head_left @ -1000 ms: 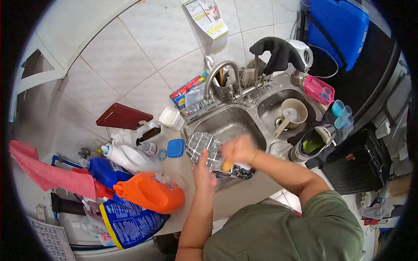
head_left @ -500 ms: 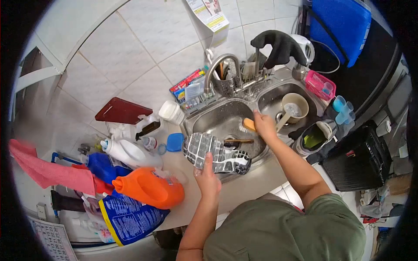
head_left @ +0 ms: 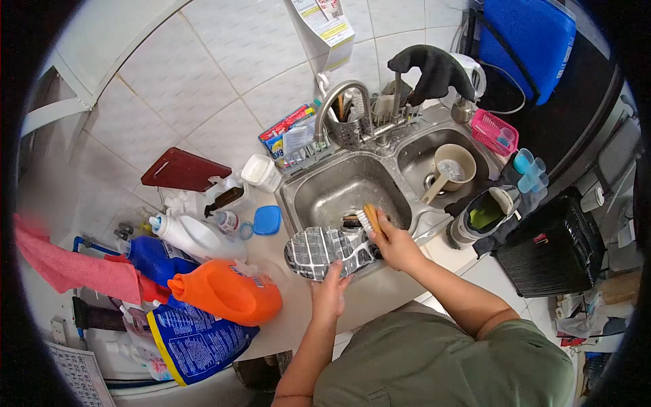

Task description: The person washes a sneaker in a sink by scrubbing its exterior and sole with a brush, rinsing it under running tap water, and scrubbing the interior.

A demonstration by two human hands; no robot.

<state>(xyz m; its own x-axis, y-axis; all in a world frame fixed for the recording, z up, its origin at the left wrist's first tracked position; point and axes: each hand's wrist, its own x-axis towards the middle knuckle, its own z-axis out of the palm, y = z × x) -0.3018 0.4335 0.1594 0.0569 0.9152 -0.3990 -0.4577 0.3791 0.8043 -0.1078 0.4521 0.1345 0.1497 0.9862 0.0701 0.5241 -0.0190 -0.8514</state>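
My left hand [head_left: 330, 288] grips a shoe [head_left: 315, 252] with its grey and white patterned sole facing up, over the front edge of the left sink basin [head_left: 325, 193]. In my right hand [head_left: 399, 245] is a scrub brush [head_left: 375, 220] with an orange-brown back and pale bristles. Its bristles are at the heel end of the sole; whether they press on it I cannot tell. Behind the shoe, partly hidden, another brush lies in the basin.
A beige dipper [head_left: 456, 163] sits in the right basin. Beside it stands another shoe [head_left: 483, 214]. An orange jug [head_left: 230, 292], a white bottle [head_left: 196, 237] and a blue lid [head_left: 267, 220] are on the left counter. The curved faucet [head_left: 342, 88] rises behind the basins.
My right hand has brought the brush down and left from above the basin to the shoe's heel end. The shoe has shifted slightly lower in my left hand.
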